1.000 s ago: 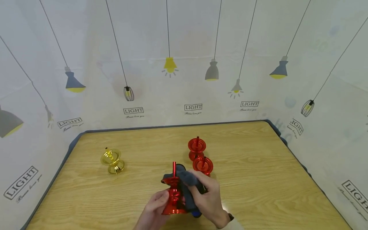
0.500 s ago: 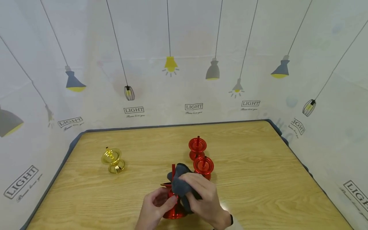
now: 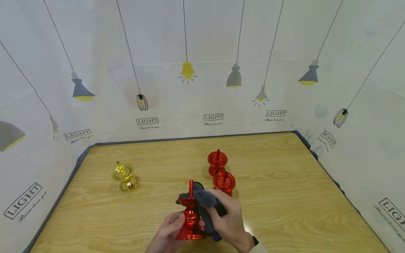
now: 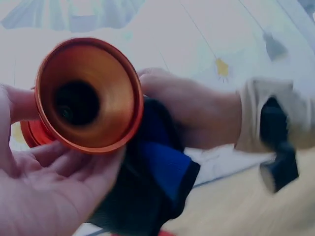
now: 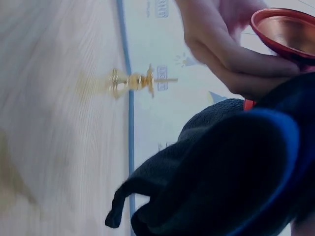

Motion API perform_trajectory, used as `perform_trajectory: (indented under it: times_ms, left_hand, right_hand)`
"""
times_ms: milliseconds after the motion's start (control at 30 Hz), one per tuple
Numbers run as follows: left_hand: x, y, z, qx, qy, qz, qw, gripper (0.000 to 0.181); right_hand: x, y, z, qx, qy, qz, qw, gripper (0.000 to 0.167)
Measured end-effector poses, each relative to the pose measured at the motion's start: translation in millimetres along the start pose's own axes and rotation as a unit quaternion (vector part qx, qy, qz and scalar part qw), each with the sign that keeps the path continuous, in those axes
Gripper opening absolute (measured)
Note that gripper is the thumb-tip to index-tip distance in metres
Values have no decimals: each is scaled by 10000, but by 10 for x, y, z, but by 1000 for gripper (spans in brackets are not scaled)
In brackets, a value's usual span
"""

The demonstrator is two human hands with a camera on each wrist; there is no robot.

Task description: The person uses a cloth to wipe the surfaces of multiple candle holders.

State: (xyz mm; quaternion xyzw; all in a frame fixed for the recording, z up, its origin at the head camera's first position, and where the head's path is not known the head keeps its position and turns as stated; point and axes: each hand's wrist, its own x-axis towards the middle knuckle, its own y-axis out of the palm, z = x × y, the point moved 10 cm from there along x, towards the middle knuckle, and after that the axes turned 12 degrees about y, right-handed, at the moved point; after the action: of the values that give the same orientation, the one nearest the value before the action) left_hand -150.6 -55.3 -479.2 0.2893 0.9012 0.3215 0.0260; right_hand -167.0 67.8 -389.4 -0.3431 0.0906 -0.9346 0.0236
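Note:
Low over the table's near edge, my left hand (image 3: 166, 232) holds a shiny red candlestick (image 3: 191, 223) by its lower body, nearly upright. My right hand (image 3: 230, 219) grips a dark blue-grey cloth (image 3: 206, 199) and presses it against the candlestick's right side and dish. From the left wrist view, the candlestick's hollow flared base (image 4: 118, 93) faces the camera, with my left thumb and fingers around it. A bright blue patch shows on the cloth (image 4: 165, 164) there. The cloth (image 5: 211, 172) hides much of the candlestick and my right fingers in the right wrist view.
Two more red candlesticks, a farther one (image 3: 217, 160) and a nearer one (image 3: 224, 181), stand just beyond my right hand. A gold candlestick (image 3: 123, 174) stands at the left on the wooden table (image 3: 284, 196). A lamp-patterned white sheet (image 3: 158, 70) surrounds the table.
Half a second ago the cloth bunched over the candlestick's front and dish. Now it lies more along the right side and behind, and the left fingers sit lower. The standing candlesticks stay put.

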Motion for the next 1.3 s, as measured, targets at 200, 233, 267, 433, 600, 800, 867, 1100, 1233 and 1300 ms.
perform_trajectory:
  times_ms: [200,233,267,433,600,800,867,1100,1233,1300]
  left_hand:
    - [-2,-297,-184,2297,492,-1508,9603,31]
    - [-14,-343,-215,2728,458,-1858,9429,32]
    - [-26,-375,-245,3084,440,-2150,9256,35]
    - [-30,-419,-289,3733,343,-2745,8855,39]
    - [-31,-451,-272,3521,438,-2661,8963,38]
    - [3,-333,-144,1479,718,-1384,9766,37]
    - [17,-242,-184,1038,1062,-941,9844,33]
    - [-57,-236,-561,2789,2559,-2210,8988,26]
    - [-53,-271,-568,3319,2253,-2891,8692,29]
    - [-21,-268,-526,3438,2020,-2943,8685,30]
  right_hand:
    - [-2,27,116,-828,-970,-141,9917,23]
    - [-4,44,129,-945,-1120,-152,9891,20]
    - [-8,60,142,-1049,-1261,-163,9863,19]
    - [-42,128,172,-1472,-1689,-233,9743,21]
    - [-43,110,123,-1191,-1442,-129,9823,19]
    - [-5,22,-70,-631,-327,57,9975,40]
    - [-2,-19,-141,-551,40,48,9985,40]
    - [-29,-157,-260,-602,1120,-202,9917,36]
    - [-53,-97,-119,-642,738,-110,9951,42]
    - [-77,-51,-54,-690,502,-57,9963,47]
